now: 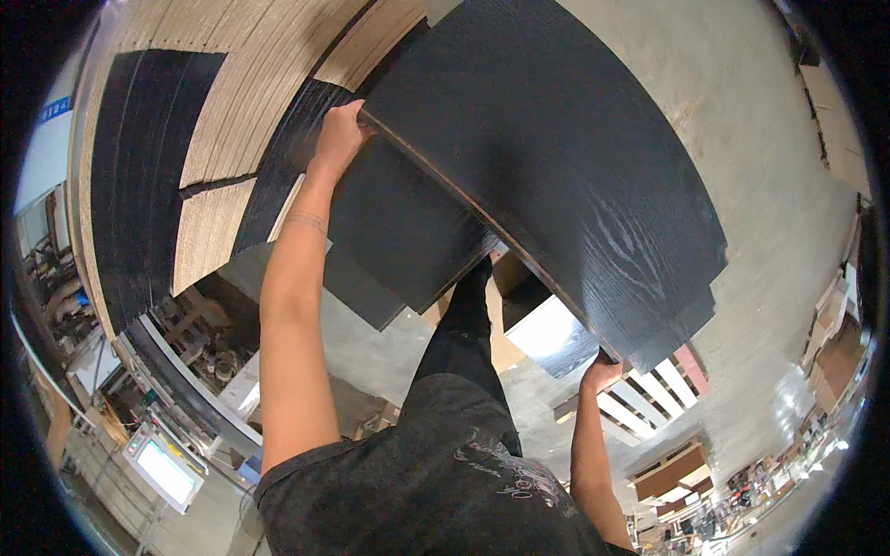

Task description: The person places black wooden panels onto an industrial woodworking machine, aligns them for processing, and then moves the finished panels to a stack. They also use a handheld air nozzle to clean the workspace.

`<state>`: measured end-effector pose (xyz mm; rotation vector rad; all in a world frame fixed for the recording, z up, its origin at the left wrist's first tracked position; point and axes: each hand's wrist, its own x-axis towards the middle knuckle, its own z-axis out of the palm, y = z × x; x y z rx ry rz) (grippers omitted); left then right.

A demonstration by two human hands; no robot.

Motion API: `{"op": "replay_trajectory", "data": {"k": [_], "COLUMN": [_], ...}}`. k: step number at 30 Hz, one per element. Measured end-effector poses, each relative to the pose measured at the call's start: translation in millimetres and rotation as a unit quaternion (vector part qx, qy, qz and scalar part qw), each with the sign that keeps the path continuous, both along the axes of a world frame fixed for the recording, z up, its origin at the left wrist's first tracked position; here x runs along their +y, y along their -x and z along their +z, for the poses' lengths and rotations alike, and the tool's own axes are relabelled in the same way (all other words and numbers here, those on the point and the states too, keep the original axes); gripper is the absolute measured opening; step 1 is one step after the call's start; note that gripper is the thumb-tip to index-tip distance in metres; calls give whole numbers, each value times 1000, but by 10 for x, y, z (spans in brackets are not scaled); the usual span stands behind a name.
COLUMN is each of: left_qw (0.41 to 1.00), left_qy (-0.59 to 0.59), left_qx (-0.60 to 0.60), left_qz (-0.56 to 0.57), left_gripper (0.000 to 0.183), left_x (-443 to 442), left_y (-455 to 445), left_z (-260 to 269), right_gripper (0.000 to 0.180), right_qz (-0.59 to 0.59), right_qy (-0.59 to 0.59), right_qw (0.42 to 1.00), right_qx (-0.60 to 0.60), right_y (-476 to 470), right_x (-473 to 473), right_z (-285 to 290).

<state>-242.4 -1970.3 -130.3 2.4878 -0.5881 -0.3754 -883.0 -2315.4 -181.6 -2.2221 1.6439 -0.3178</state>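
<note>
A large black wood-grain panel (528, 139) spans the space in front of me, its long near edge running from upper left to lower right. My left hand (341, 135) grips the upper left corner of that edge. At the lower right end, my right hand (602, 372) holds the same edge from below, its fingers partly hidden under the panel. More black panels (396, 222) lie beneath and nearer to my body, overlapping unevenly. Whether they touch the held panel cannot be told.
Stacked boards with black and light wood-coloured faces (222, 125) stand at the upper left. A slatted pallet (646, 403) lies on the floor beyond my right hand. A machine control panel with a lit screen (165, 472) is at the lower left. Wooden pieces (674, 479) lie lower right.
</note>
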Motion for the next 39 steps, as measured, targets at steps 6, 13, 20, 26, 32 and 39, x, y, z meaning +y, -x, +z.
{"op": "replay_trajectory", "data": {"k": [6,13,20,26,32,39], "left_qw": [995,951,934,870,895,901], "left_qy": [37,133,-36,-137,82,245], "left_qx": [48,106,348,457,285,241], "left_qz": [78,256,69,120,333,265], "left_gripper": [41,40,37,31,33,35], "left_x": [76,552,1318,1888,1561,1458], "left_y": [122,1687,4666,5639,5206,4878], "left_z": [-143,-662,-979,-619,-594,-16], "right_gripper": [26,45,32,27,36,69], "right_qz": [-123,-196,-239,-191,-84,-23], "right_qy": [-238,-464,-445,-457,-475,-451], "right_qw": [956,825,817,831,840,860], "right_qx": [-121,-255,-280,-253,-248,-239], "right_y": [211,406,527,522,672,1456], "right_x": [-160,-330,-112,-206,-282,84], "right_z": [-46,-76,-105,-73,55,109]}}
